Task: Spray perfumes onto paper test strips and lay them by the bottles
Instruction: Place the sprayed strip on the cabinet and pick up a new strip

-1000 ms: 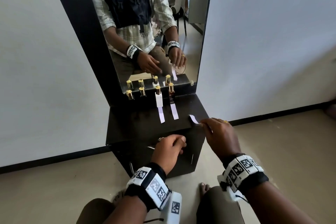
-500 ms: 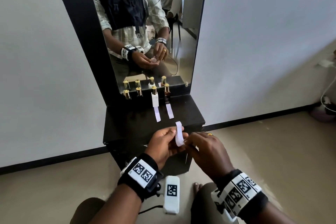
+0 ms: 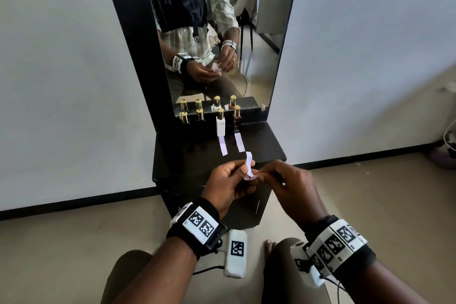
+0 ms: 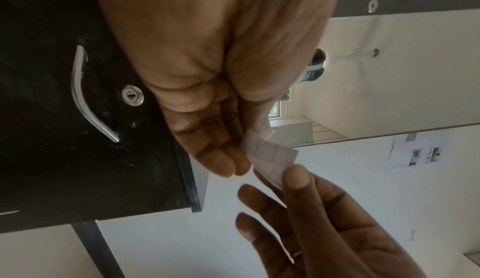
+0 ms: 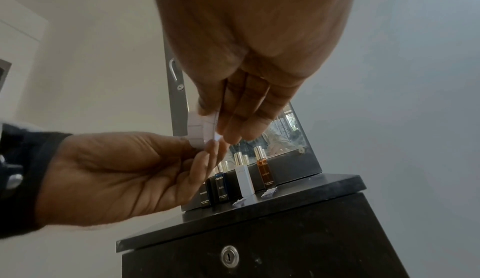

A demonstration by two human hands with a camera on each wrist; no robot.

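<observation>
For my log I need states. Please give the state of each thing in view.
held strip: curled, pinched by both hands
left hand: pinches strip
right hand: pinches strip
white bottle: capped, strip laid before it
amber bottle: capped, strip before it
two dark bottles: capped, no strips

Changes noted, from one second back to now:

- Right hand (image 3: 293, 185): was reaching to the cabinet top's front right edge; now drawn back in front of the cabinet, meeting the left.
- Left hand (image 3: 228, 186): was low at the cabinet front; now raised, thumb and fingers pinching the paper strip (image 3: 249, 165).
- Paper strip: lifted off the edge, now held upright between both hands, slightly curled.
</observation>
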